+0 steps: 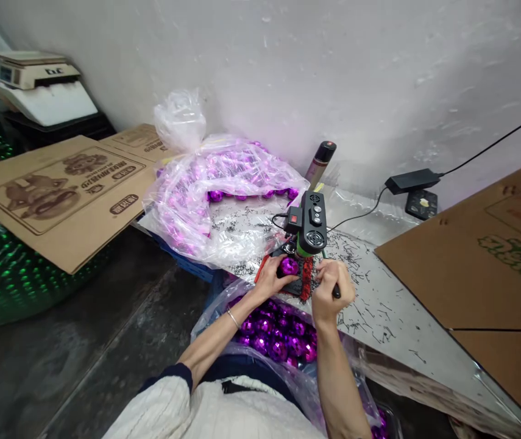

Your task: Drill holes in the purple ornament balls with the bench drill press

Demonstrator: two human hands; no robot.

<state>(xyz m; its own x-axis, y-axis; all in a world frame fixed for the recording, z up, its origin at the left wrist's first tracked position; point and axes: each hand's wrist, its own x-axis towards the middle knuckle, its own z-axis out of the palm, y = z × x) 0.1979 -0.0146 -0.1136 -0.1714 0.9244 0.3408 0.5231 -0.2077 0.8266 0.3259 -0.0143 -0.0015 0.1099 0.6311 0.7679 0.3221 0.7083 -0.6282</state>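
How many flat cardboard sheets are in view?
3: a printed sheet at the left, another partly hidden behind it, and a large sheet at the right. More may be hidden.

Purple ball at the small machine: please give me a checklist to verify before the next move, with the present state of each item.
1. Purple ball sits at the small machine, under its head: ok.
2. Left hand grips the ball: ok.
3. Right hand holds a dark handle: ok.
4. Fingers away from the working point: cannot tell, the hands hide it.
5. Power cable runs to the adapter: ok; whether the machine is switched on: cannot tell.
6. Bag of purple balls open below the hands: ok.
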